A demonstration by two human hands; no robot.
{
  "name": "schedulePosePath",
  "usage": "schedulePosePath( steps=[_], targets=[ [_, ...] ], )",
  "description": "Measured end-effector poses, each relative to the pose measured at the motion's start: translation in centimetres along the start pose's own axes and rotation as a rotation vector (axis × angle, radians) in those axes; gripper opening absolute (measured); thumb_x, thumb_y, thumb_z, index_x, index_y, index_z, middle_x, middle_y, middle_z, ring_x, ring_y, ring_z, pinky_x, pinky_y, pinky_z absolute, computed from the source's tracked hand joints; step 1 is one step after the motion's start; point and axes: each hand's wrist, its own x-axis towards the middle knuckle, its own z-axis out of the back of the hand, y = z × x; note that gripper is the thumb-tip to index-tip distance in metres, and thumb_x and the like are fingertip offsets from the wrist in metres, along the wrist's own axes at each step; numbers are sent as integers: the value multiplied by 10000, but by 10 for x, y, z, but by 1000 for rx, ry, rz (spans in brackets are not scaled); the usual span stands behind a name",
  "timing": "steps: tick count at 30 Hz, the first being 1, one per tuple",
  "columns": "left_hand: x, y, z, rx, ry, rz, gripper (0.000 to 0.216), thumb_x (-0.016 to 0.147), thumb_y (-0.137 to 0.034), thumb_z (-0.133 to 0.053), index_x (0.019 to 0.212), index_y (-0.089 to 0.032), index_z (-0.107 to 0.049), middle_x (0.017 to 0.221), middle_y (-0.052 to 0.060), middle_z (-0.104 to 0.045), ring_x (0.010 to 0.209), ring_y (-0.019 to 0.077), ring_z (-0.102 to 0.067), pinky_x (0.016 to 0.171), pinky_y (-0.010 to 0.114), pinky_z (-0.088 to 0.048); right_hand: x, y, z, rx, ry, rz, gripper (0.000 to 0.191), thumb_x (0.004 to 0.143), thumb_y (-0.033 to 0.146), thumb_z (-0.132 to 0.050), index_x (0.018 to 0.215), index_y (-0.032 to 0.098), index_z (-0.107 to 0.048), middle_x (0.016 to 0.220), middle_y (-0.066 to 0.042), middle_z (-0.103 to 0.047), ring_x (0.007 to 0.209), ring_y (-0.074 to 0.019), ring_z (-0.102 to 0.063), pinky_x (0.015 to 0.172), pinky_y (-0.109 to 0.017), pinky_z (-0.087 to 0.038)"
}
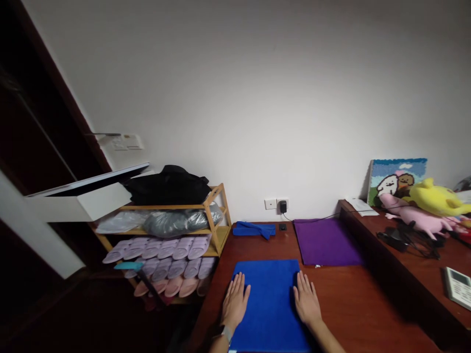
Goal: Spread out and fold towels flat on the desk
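Blue cloth flat on table directly ahead, long axis running away from body; left hand pressed flat, fingers spread, on left edge; right hand likewise on right edge; both equally near

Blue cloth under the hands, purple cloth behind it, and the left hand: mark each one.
blue cloth [270, 299], head view, bare middle between the hands
purple cloth [326, 241], head view, centre of its flat surface
left hand [235, 304], head view, back of the hand
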Motion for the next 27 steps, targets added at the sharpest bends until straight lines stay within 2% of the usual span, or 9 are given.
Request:
schedulePosePath(
  steps=[3, 6, 9, 11, 13, 16, 23, 25, 27],
  targets=[
    [-12, -40, 2, -78, -30, -127, 598, 1064, -486, -275, 1605, -237, -228, 1643, 52, -340, 1512, 224, -309, 1238, 458, -317, -23, 0, -9, 2, -47, 41, 661, 1020, 485, -130, 1590, 158, -207, 1664, 3, -172, 1551, -212, -141, 1270, -443, -152],
    [-28, -93, 5, -157, 26, -303, 598, 1066, -484, -284, 1614, -270, -179, 1658, 19, -307, 1519, 212, -294, 1236, 433, -333, -38, -1, -17, -1, -23, 37, 663, 1015, 484, -174, 1581, 148, -243, 1656, -14, -205, 1547, -229, -163, 1267, -454, -165],
    [-38, -142, 2, -203, 68, -398, 599, 1067, -466, -267, 1620, -278, -132, 1666, 14, -279, 1521, 216, -292, 1236, 433, -339, -42, -2, -19, -13, 17, 56, 643, 1009, 441, -185, 1579, 151, -252, 1659, -16, -184, 1550, -237, -144, 1269, -461, -147],
    [-42, -161, -3, -209, 112, -400, 584, 1070, -456, -233, 1618, -271, -153, 1662, 15, -282, 1521, 213, -290, 1244, 438, -325, -41, -3, -19, -20, 33, 76, 629, 1005, 413, -191, 1577, 162, -264, 1662, -14, -165, 1552, -236, -128, 1269, -463, -132],
    [-44, -164, -7, -191, 161, -362, 585, 1069, -473, -203, 1611, -253, -202, 1656, 25, -294, 1522, 214, -285, 1253, 448, -302, -41, -3, -18, -21, 25, 78, 631, 1004, 412, -192, 1578, 162, -266, 1663, -22, -165, 1553, -236, -127, 1268, -462, -126],
    [-49, -138, -9, -127, 200, -263, 642, 1052, -548, -208, 1602, -220, -249, 1656, 59, -279, 1528, 233, -265, 1258, 467, -278, -41, -2, -18, -11, 0, 50, 661, 1004, 444, -172, 1584, 135, -239, 1662, -39, -188, 1552, -239, -143, 1267, -455, -128],
    [-69, -9, 15, 13, 182, 15, 681, 1034, -595, -217, 1597, -215, -262, 1661, 62, -250, 1533, 230, -232, 1257, 484, -247, -42, 1, -16, -13, 24, 24, 693, 1000, 473, -149, 1590, 114, -206, 1670, -33, -177, 1554, -236, -140, 1267, -451, -120],
    [-75, 14, 24, 29, 178, 53, 678, 1032, -589, -227, 1597, -216, -262, 1661, 63, -251, 1531, 234, -233, 1252, 490, -250, -41, 2, -12, -4, 21, 20, 691, 1001, 476, -150, 1590, 122, -220, 1667, -40, -190, 1551, -240, -154, 1263, -466, -131],
    [-81, 27, 31, 34, 179, 84, 682, 1031, -581, -237, 1594, -198, -275, 1657, 73, -265, 1527, 239, -246, 1248, 489, -258, -42, 3, -7, -1, 27, 19, 691, 1002, 474, -148, 1588, 117, -228, 1665, -48, -200, 1549, -243, -163, 1261, -468, -140]
  ],
)
